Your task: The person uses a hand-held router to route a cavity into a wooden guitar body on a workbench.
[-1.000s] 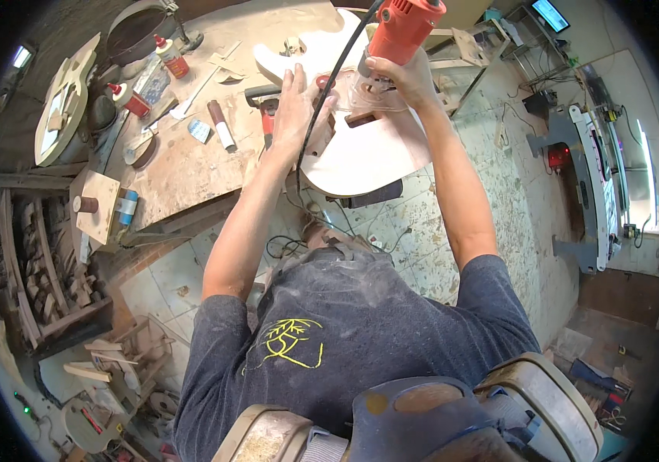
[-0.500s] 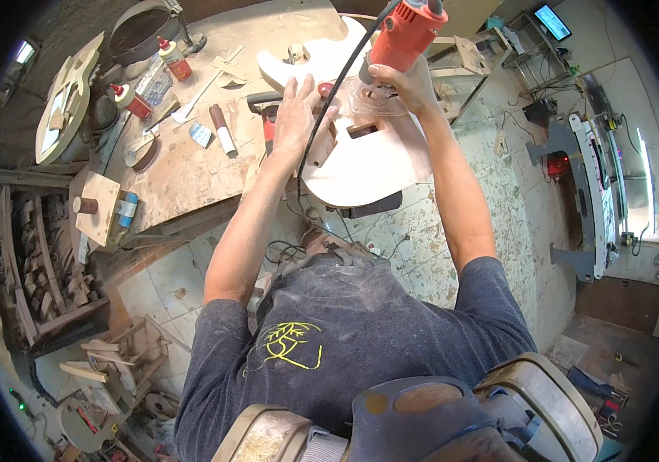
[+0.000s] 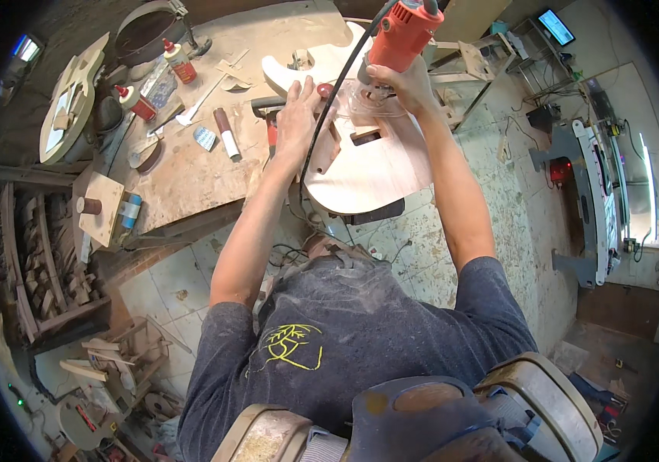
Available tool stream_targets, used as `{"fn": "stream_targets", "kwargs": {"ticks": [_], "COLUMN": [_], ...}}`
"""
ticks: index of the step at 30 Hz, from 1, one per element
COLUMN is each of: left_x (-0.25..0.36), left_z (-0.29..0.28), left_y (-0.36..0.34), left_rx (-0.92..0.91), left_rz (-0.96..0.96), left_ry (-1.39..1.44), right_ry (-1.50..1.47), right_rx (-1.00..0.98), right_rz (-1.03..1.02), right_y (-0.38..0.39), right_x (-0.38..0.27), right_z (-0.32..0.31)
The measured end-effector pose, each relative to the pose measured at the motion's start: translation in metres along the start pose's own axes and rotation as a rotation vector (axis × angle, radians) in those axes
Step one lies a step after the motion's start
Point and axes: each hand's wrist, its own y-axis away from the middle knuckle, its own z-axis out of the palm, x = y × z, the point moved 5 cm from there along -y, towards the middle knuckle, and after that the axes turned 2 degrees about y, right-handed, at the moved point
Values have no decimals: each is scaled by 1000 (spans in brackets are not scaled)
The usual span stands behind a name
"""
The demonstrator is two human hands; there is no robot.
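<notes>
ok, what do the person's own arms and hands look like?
Short, dark grey sleeves, left and right, end above the elbows, part of a dusty T-shirt with a yellow line drawing. Forearms bare; no watch or wristband visible. Left hand and right hand are ungloved; rings are too small to tell.

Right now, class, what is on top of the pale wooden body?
On the pale wooden body stands a red power tool with a clear base, gripped by the right hand. The left hand lies at the body's left edge. Any surface behind the hands is hidden.
</notes>
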Motion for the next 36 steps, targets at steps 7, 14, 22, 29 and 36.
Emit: {"fn": "stream_targets", "kwargs": {"ticks": [7, 14, 22, 29, 36], "left_x": [-7, -8, -12, -11, -18], "left_z": [2, 1, 2, 1, 0], "left_y": [-5, -10, -16, -15, -11], "left_rx": [19, -9, 17, 60, 212], "left_rz": [-11, -33, -37, -17, 13], "left_ry": [31, -9, -16, 39, 106], "right_ry": [31, -14, 63, 50, 65], "right_rx": [-6, -10, -2, -11, -36], "right_rz": [8, -2, -30, -39, -26], "right_y": [-6, -12, -22, -27, -30], "right_x": [-6, -7, 6, 8, 9], "right_z": [5, 8, 6, 9, 16]}}
